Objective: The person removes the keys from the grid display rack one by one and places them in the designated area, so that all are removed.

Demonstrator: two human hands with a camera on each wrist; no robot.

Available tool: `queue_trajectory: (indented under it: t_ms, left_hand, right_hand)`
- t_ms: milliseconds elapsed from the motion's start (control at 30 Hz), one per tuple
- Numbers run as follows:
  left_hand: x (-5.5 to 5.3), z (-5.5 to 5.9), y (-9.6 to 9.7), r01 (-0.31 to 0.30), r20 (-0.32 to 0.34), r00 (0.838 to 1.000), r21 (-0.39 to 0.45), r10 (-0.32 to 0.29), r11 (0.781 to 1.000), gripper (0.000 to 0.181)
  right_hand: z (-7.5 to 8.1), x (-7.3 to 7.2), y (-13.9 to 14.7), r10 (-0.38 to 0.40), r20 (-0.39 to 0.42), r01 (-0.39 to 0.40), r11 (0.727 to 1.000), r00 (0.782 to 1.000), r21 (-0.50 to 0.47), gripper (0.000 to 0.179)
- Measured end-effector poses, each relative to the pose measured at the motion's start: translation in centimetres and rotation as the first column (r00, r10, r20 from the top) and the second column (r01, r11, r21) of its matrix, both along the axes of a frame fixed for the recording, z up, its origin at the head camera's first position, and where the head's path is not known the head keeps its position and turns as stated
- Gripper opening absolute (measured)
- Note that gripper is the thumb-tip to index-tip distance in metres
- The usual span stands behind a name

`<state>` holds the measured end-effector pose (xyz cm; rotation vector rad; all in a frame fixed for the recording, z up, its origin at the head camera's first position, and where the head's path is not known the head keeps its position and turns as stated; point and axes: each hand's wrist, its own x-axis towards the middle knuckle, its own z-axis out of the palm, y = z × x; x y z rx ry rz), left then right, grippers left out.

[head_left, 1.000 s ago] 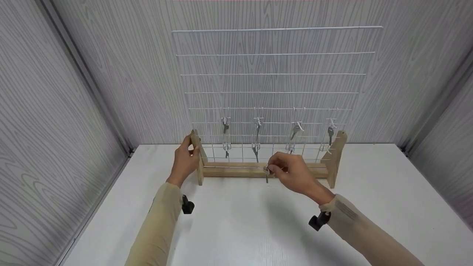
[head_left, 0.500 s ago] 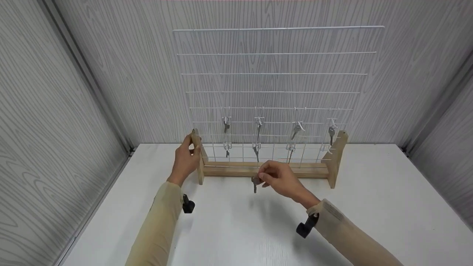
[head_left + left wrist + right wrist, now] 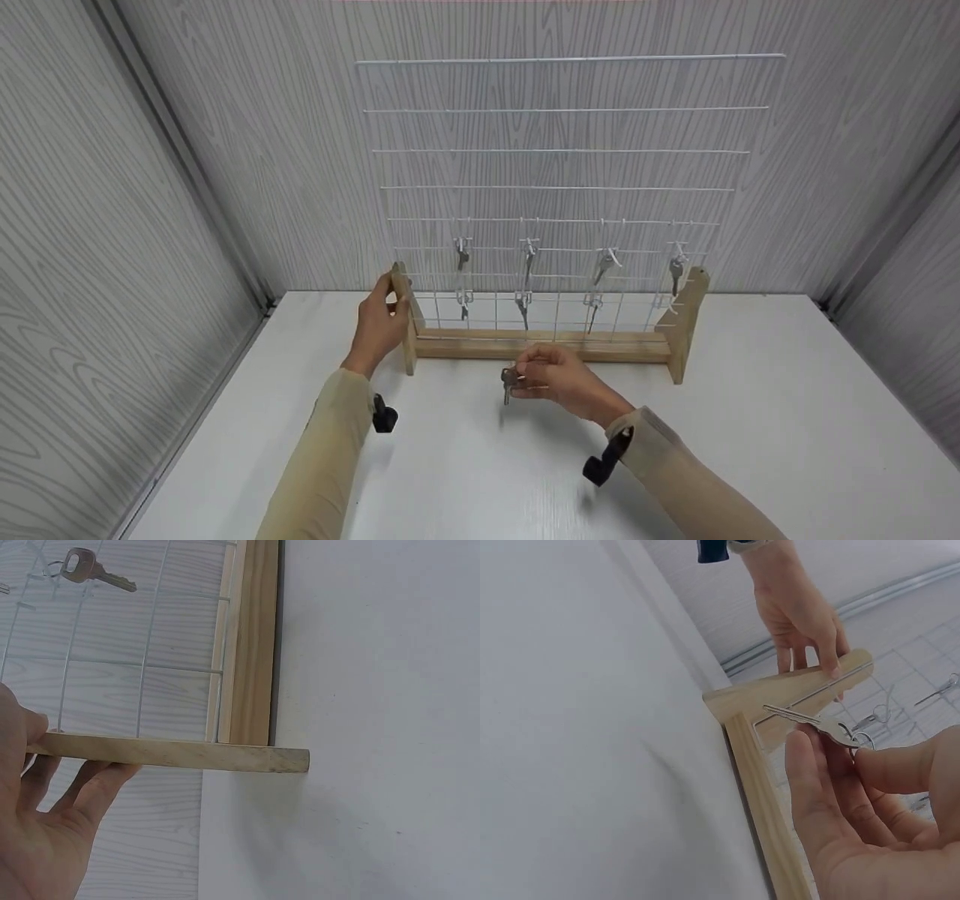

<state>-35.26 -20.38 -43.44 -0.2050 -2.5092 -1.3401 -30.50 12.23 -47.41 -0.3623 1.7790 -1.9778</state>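
My right hand point(image 3: 566, 384) pinches a silver key point(image 3: 508, 379) by its ring, in front of a wire rack. In the right wrist view the key point(image 3: 817, 724) juts out past the fingertips, its small ring by the thumb. With my left hand point(image 3: 379, 326) I grip the rack's left wooden side panel point(image 3: 409, 352). Seen from the left wrist, the thumb and fingers lie on opposite sides of that panel point(image 3: 187, 754). Several other keys point(image 3: 523, 309) hang from white hooks in two rows on the white wire grid point(image 3: 570, 59).
A wooden crossbar point(image 3: 465, 348) joins the left panel to the right side panel point(image 3: 682, 330). At the lower right of the grid is a bare white hook point(image 3: 664, 301). The rack stands on a white tabletop point(image 3: 465, 465), near a grey wood-patterned back wall point(image 3: 225, 187).
My right hand has come down and to the left with the key, away from the grid towards the front of the table. My left hand keeps its grip on the side panel.
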Motion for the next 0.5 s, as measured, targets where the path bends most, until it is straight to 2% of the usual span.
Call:
queue_trajectory:
  t_ms: [500]
  left_hand:
    - [0.1,0.1,0.1,-0.020,0.008,1.000,-0.017,0.020,1.000,0.053]
  right_hand:
    - [-2.5,-0.3,-1.7,0.019,0.140,-0.023,0.999,0.990,0.027,0.007]
